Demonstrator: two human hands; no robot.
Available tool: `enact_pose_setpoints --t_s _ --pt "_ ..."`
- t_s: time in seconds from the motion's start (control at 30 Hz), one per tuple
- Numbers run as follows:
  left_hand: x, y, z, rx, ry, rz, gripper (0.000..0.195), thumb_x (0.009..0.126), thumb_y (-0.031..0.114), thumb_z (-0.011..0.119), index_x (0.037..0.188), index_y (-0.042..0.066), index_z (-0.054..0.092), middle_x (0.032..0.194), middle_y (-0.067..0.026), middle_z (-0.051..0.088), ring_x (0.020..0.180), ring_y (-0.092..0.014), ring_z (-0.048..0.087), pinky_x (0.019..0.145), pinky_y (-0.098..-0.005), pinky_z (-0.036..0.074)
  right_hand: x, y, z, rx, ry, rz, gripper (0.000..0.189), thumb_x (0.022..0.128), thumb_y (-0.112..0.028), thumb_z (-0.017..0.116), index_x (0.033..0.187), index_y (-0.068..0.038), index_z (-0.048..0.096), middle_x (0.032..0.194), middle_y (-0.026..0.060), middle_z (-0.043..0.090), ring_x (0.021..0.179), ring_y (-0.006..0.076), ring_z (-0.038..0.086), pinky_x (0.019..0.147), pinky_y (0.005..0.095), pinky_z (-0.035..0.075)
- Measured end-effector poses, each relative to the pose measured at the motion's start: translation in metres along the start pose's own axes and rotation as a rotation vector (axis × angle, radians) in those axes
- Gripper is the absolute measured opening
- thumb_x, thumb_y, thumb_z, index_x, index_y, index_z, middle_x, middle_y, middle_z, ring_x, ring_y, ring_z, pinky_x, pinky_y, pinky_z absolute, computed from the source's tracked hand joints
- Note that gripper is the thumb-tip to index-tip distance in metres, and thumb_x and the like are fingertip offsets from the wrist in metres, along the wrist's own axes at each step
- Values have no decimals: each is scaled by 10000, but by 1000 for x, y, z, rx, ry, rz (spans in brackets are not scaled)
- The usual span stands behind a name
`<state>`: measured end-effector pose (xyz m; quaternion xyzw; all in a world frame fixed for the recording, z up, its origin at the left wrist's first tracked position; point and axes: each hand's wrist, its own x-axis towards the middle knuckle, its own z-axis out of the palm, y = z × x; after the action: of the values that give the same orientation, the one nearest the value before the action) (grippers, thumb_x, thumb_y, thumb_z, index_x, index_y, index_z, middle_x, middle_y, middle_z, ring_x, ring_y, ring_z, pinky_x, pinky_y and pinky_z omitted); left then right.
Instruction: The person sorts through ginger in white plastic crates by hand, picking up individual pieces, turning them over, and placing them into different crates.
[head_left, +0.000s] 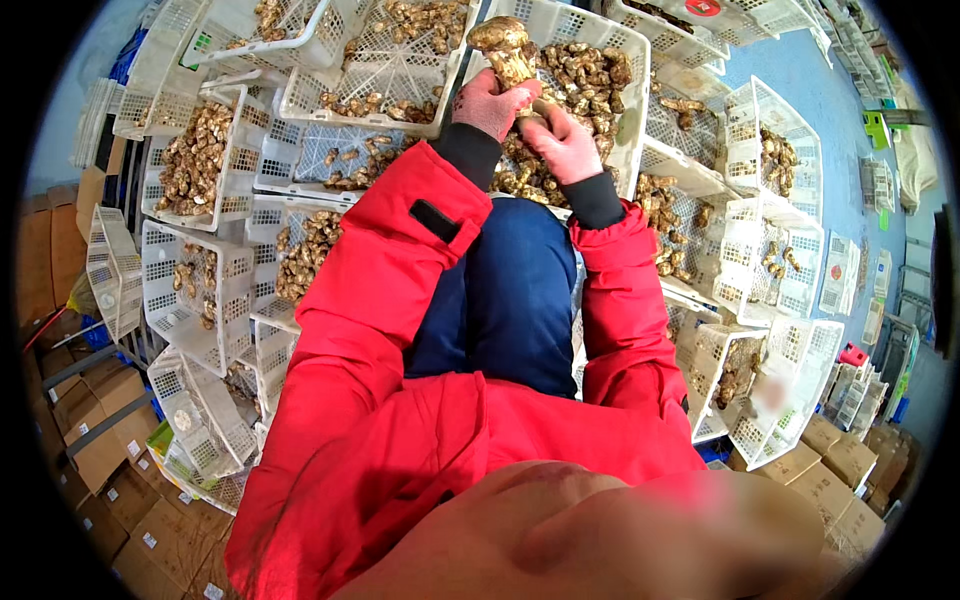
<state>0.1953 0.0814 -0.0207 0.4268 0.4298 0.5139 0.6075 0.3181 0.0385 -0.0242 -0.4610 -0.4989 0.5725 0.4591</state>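
Observation:
My left hand (491, 106), in a pinkish glove, is closed around the stem of a large brown-and-white mushroom (510, 54), whose cap points up and to the left. My right hand (561, 141), gloved alike, has its bent fingers at the lower end of the stem; whether it grips the stem or something small cannot be told. Both hands are over a white plastic crate (637, 90) in front of my knees. Many smaller brown mushrooms (589, 79) lie in that crate, some hidden under my hands.
White perforated crates with mushrooms surround me, among them a left crate (238, 161), a crate beside the central one (450, 82) and right crates (814, 165). Cardboard boxes (112, 420) are stacked at the lower left, more boxes (840, 457) at the lower right. Blue floor (787, 82) shows at the upper right.

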Motion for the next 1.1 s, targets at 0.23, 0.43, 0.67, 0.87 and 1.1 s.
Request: enact_pose_setpoints --t_s 0.23,0.43,0.67,0.87,1.1 --pt "-10 14 6 -560 -183 -144 356 776 227 562 1045 21 452 919 -51 538 776 -134 520 669 -238 426 5 5 -7 414 -57 7 316 818 -244 491 1008 8 482 835 54 560 666 109 525 582 209 412" --pt "11 -10 -5 -651 -488 -253 315 788 251 534 975 10 452 811 -84 518 708 -192 530 577 -333 444 0 -8 0 917 -145 130 454 813 -446 404 1045 -58 443 786 43 528 572 132 440 535 240 350" --pt "5 -4 3 -475 -372 -225 326 838 181 433 1133 47 405 938 -50 527 822 -153 520 695 -286 427 4 11 -5 791 -293 79 488 802 -488 386 995 -45 457 754 65 543 587 172 503 522 252 390" --pt "4 -2 -6 -303 -192 -267 237 785 172 522 975 46 458 740 -10 495 587 -122 500 484 -263 399 -1 8 -4 548 -149 116 359 829 -356 438 913 -10 490 782 73 560 615 148 527 542 238 416" --pt "-5 15 -6 -368 -87 -200 307 728 96 579 987 36 427 891 -66 513 768 -182 514 642 -302 416 1 7 -2 763 -156 295 247 817 -312 474 845 -69 511 672 14 543 551 132 513 457 223 396"
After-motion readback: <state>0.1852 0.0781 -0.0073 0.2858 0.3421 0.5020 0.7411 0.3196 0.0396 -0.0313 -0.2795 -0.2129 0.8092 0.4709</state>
